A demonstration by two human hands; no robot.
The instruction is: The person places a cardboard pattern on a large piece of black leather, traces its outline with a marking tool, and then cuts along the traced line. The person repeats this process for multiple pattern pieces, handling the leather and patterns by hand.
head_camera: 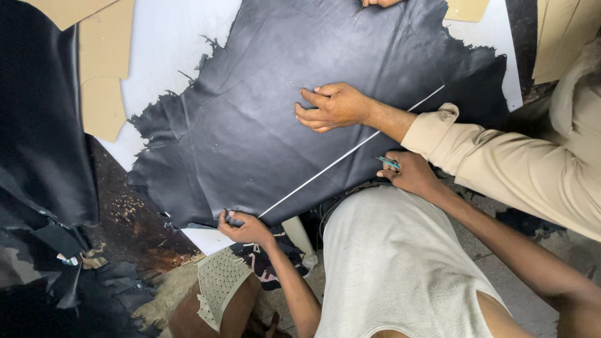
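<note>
Leather hide (263,125), black and matte, lies spread flat over a white tabletop (159,56), covering most of it, its ragged edges reaching the near edge. A thin pale straight line (338,161), probably a cut, runs diagonally across it from the near edge toward the far right. By its faint creases the hide looks soft, limp and fairly light; it would likely drape and slide unless pinned flat, so the firm near edge seems the best place to grip.

The person's left hand (244,227) pinches that near edge at the low end of the line, fingers curled onto it. The right hand (410,172) is at the near right edge, fingers closed around a slim teal tool (388,163). A co-worker's hand (332,106), in a beige sleeve (501,156), presses down on the hide's middle with fingers bent and close together; another fingertip (382,3) shows at the far edge.

Tan card patterns (103,69) lie at the far left corner of the tabletop and far right. More dark leather (37,125) hangs at left, scraps (94,281) litter the floor below, and a perforated beige piece (219,285) sits near the person's knees.
</note>
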